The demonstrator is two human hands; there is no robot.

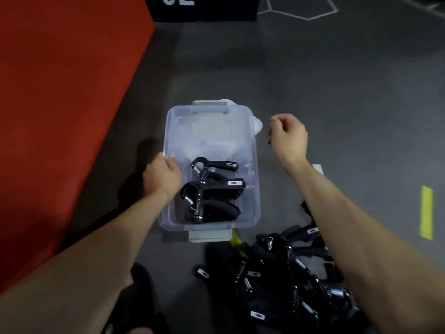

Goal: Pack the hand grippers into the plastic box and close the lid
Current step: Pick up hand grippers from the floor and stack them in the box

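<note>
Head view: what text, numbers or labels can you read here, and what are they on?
"02", top cut off by the frame edge: white digits on the black block.
Small white tags on the hand grippers in the plastic box and in the floor pile: too blurred to read.

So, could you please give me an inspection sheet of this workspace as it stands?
Surface: dark grey floor.
Job's things: clear plastic box, open, two hand grippers inside; pile of grippers on the floor beside it; lid partly visible behind the box.
Clutter: yellow tape strip.
Grips: left hand holds the box's left rim; right hand loosely curled, empty, apart from the box.
Cables: nothing seen.
Surroundings: red mat, black numbered block.
</note>
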